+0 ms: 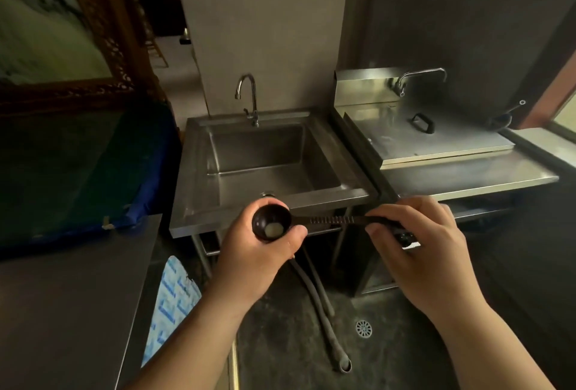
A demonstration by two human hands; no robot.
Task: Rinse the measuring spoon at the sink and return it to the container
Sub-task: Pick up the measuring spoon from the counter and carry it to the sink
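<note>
Holding the measuring spoon [311, 220] level between both hands, I have it in the air just in front of the steel sink [274, 202], short of the basin and below the faucet [247, 96]. My left hand [258, 252] cups the dark round bowl, fingers curled under it and thumb at its rim, with a pale lump sitting inside. My right hand [417, 243] is closed in a pinch on the far end of the ridged handle.

Steel lid [436, 137] with black handle lay right; grey hose [314, 302] and drain [363, 328] on floor.
</note>
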